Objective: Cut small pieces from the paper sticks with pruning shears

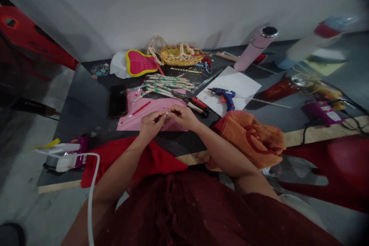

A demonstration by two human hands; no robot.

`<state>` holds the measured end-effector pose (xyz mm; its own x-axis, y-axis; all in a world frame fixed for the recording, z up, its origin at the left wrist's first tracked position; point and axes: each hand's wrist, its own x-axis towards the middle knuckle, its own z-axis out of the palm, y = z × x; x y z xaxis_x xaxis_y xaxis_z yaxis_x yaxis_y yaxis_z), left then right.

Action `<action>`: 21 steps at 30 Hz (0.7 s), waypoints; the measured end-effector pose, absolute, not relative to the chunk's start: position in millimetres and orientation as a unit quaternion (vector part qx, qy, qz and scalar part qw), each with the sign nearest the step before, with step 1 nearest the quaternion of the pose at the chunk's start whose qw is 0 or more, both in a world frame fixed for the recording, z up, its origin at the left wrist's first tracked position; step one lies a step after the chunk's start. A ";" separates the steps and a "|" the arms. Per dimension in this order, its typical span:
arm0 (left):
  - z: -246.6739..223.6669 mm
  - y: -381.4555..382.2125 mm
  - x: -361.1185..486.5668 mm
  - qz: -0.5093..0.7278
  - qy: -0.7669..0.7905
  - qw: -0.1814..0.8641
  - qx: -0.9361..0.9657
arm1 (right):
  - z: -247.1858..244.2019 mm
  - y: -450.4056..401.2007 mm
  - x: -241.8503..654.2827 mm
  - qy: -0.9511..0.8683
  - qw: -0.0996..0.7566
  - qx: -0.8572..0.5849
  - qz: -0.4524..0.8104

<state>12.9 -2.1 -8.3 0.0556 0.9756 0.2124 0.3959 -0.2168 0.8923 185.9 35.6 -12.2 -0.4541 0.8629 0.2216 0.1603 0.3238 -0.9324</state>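
Head cam view here, and we've got both bare hands close together over a dark table top [86, 123]. Our left hand [149, 123] and our right hand [183, 117] aren't spread open at all. They're curled in and meet at the fingertips, pinching a small pale piece [166, 114] between them. It's honestly too small to tell exactly what it is. Our left fingers [159, 116] come at it from one side and our right fingers [173, 110] from the other. The piece sits in the air above a flat pink paper sheet [135, 121], though we can't tell whether either hand is touching the sheet.

A thin red stick [141, 108] lies on that sheet, and a messy pile of thin wooden sticks with green markings [167, 83] sits across its far edge, just beyond our fingers. Just right of our right hand are long-bladed scissors with red and black handles [198, 104]. A black smartphone [117, 101] lies left of the pink sheet. Further right, a blue and orange hot glue gun [226, 98] rests on a white rectangular sheet [233, 84]. An orange terry towel [248, 140] bunches up beside our right forearm, and a red cloth [129, 157] sits under our left forearm. At the back there's a yellow woven basket [181, 55] holding a pale beaded strand.
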 end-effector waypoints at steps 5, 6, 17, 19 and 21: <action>-2.2 1.1 11.0 0.433 0.562 0.353 0.610 | -7.1 42.6 196.9 -0.763 0.377 -0.398 0.342; -1.6 1.7 10.7 0.432 0.568 0.352 0.605 | -5.5 45.1 200.9 -0.770 0.380 -0.410 0.308; -12.8 0.8 10.8 0.438 0.551 0.366 0.608 | -5.6 69.7 242.7 -0.760 0.265 -0.588 0.082; -12.7 1.2 10.3 0.437 0.556 0.369 0.603 | -10.2 70.3 242.0 -0.760 0.242 -0.597 0.087; -11.8 1.2 10.2 0.437 0.558 0.374 0.599 | -14.3 70.5 240.2 -0.767 0.228 -0.593 0.093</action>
